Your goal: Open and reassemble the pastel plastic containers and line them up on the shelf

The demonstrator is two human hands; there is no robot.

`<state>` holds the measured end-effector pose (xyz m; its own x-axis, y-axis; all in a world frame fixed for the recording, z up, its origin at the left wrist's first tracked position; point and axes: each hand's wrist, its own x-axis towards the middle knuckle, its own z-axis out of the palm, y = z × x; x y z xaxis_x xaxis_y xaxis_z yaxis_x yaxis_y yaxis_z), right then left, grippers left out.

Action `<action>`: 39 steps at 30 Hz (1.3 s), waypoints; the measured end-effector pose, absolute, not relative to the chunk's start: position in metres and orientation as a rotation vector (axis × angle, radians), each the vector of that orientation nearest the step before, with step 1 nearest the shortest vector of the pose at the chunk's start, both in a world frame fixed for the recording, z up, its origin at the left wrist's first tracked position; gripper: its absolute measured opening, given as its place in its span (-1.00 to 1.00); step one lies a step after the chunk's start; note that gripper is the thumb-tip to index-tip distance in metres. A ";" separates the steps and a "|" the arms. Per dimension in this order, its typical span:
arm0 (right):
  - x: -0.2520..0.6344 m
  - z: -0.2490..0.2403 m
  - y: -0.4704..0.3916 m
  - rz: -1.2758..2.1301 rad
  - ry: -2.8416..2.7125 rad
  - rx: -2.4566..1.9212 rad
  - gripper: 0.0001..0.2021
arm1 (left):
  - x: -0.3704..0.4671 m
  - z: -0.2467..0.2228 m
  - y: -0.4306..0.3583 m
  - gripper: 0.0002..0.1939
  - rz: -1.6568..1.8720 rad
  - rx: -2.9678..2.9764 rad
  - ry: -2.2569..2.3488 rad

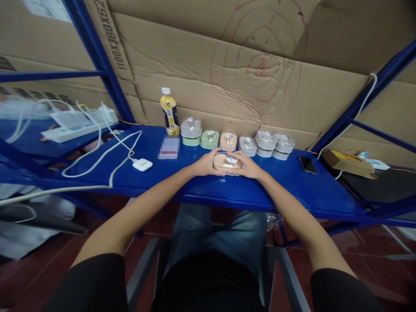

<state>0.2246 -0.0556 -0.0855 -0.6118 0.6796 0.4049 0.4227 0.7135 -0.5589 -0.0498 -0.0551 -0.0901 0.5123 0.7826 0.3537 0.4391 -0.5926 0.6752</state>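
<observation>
A small pinkish-beige lidded box (227, 164) with a clear top and a round white sticker sits at the middle of the blue table, near its front edge. My left hand (205, 164) curves round its left side. Against its right side, my right hand (249, 166) is wrapped in the same way. Behind the held box stands a row of similar boxes: a grey one on a green one (191, 131), a single green box (209, 139), a peach box (228, 141), a grey box (247, 145), and two grey stacks at the right.
A yellow drink bottle (170, 112) and a blurred-out card (169, 147) are at the back left. A white earphone case (142, 164) with a cable lies left. A phone (307, 164) rests at the right. Blue shelf posts and a cardboard wall (195, 65) bound the table.
</observation>
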 end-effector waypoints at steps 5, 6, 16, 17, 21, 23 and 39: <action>0.227 -0.081 -0.056 0.510 -2.390 -0.836 -0.06 | -0.052 -0.095 -0.050 0.28 0.889 2.272 1.024; 0.228 -0.079 -0.056 0.507 -2.415 -0.846 -0.03 | -0.054 -0.096 -0.049 0.27 0.892 2.280 1.017; 0.245 -0.038 -0.059 0.092 -2.034 -1.189 -0.16 | -0.059 -0.065 -0.015 -0.45 1.124 2.634 1.245; 0.243 -0.033 -0.056 0.032 -1.962 -1.274 -0.15 | -0.055 -0.064 -0.009 -0.45 1.082 2.673 1.292; 0.225 -0.026 -0.032 -0.182 -1.769 -1.558 -0.20 | -0.039 -0.069 0.007 -0.37 0.951 2.682 1.553; 0.215 -0.028 -0.016 -0.264 -1.746 -1.623 -0.29 | -0.037 -0.074 0.005 -0.33 0.911 2.669 1.619; 0.192 -0.043 -0.007 -0.307 -1.602 -1.597 -0.28 | -0.038 -0.068 -0.071 -0.38 0.880 2.334 1.973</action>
